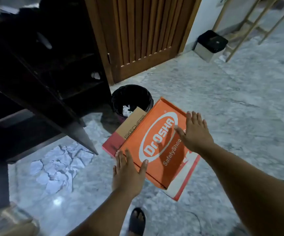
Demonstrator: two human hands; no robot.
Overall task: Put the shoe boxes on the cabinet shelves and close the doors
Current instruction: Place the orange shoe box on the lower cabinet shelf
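In the head view, a flat orange cardboard shoe box (156, 143) printed with a white oval logo is seen stacked on a red-and-tan cardboard shoe box (129, 128) on the grey marble floor (240, 103). The left hand (129, 174) is spread at the orange lid's 7 o'clock corner, and the right hand (195, 132) is laid flat at its 3 o'clock edge, both with fingers apart and nothing clamped. The dark wooden cabinet (40, 74) is found at 10 o'clock of the stack, its doors open.
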